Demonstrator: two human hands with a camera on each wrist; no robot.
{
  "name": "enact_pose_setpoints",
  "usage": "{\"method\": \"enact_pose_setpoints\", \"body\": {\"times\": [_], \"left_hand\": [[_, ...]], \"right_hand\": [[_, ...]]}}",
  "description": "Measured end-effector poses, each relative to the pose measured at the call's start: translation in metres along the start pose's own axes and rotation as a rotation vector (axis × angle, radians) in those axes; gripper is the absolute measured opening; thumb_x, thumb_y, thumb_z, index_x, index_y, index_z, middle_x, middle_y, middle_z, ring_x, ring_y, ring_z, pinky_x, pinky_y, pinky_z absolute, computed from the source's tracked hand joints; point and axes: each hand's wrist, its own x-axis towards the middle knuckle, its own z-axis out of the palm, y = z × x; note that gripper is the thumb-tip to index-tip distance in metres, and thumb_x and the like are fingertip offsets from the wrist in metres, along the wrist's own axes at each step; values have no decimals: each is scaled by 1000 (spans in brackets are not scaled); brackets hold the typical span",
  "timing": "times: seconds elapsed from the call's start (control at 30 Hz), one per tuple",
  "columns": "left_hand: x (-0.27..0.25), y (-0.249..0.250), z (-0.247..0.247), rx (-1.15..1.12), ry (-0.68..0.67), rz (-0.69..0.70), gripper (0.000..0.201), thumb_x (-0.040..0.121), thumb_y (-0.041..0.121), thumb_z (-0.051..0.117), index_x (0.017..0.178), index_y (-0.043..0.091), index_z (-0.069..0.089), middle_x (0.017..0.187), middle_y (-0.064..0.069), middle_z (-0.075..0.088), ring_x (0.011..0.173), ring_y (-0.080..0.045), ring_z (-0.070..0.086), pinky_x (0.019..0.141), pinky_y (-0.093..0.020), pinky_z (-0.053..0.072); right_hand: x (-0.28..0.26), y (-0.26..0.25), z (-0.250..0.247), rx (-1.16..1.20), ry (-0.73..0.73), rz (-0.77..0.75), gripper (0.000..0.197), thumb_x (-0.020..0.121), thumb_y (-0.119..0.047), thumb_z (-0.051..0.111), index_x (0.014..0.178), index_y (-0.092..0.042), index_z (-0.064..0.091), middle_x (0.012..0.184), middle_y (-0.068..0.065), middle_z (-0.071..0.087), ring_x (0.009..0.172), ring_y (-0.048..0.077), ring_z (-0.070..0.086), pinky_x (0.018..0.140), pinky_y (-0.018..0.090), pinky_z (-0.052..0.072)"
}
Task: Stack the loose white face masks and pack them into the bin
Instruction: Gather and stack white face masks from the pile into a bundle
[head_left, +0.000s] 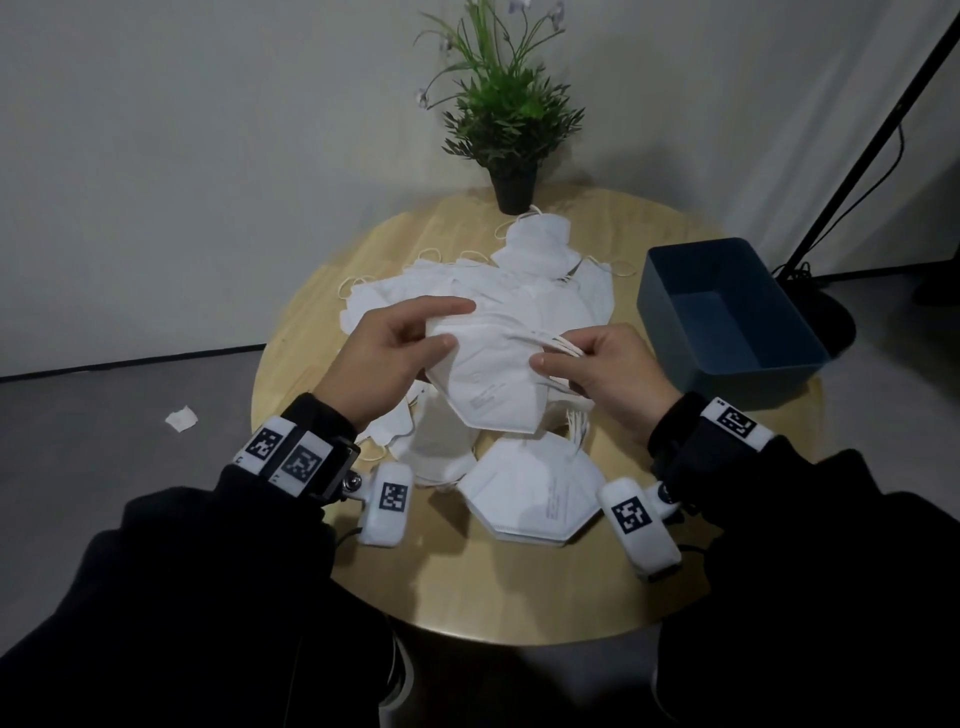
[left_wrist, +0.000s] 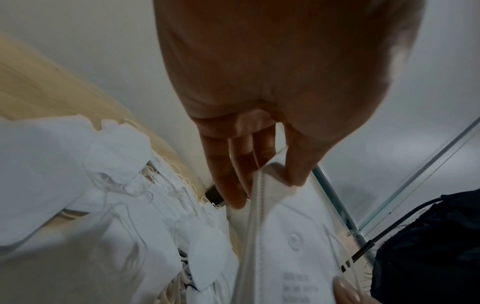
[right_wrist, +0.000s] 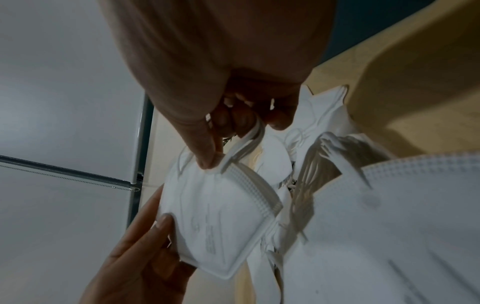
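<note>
A folded white face mask (head_left: 488, 382) is held flat above the round wooden table (head_left: 519, 597). My left hand (head_left: 400, 353) pinches its left edge, thumb on top and fingers under; the left wrist view shows that mask (left_wrist: 291, 236) edge-on below my fingers (left_wrist: 226, 170). My right hand (head_left: 597, 369) pinches the mask's right end with its ear loops (head_left: 550, 340); in the right wrist view the mask (right_wrist: 218, 222) hangs from my fingers (right_wrist: 207, 152). A pile of loose masks (head_left: 498, 280) covers the table's middle. A neat mask stack (head_left: 530, 493) lies in front. The blue bin (head_left: 727, 317) stands at right, nothing in it.
A potted green plant (head_left: 506, 114) stands at the table's far edge behind the pile. A black stand with a cable (head_left: 872, 130) rises at right beyond the bin. A scrap of white paper (head_left: 182, 418) lies on the grey floor at left.
</note>
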Motion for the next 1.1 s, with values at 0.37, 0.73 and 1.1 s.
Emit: {"method": "enact_pose_setpoints", "body": {"times": [0.37, 0.73, 1.1], "left_hand": [[-1, -2, -12, 117, -12, 2, 49, 84, -6, 78, 109, 36, 82, 118, -20, 74, 118, -47, 62, 99, -59, 55], [-19, 2, -18, 219, -148, -97, 36, 91, -1, 75, 119, 23, 79, 109, 7, 80, 95, -31, 75, 88, -48, 63], [-55, -22, 22, -5, -190, -398, 30, 87, -8, 75, 112, 9, 71, 77, -13, 64, 62, -34, 66, 68, -44, 65]], "right_hand": [[-4, -6, 2, -32, -122, 30, 29, 89, -1, 77, 64, -14, 70, 50, -13, 54, 46, 0, 48, 50, 14, 40], [-10, -10, -8, -75, -207, 212, 16, 88, -8, 79, 73, -8, 76, 56, 1, 53, 48, 10, 47, 48, 23, 42], [-11, 1, -19, 65, 9, 324, 17, 90, 3, 71, 103, -8, 73, 66, 4, 62, 58, 13, 58, 53, 25, 51]]}}
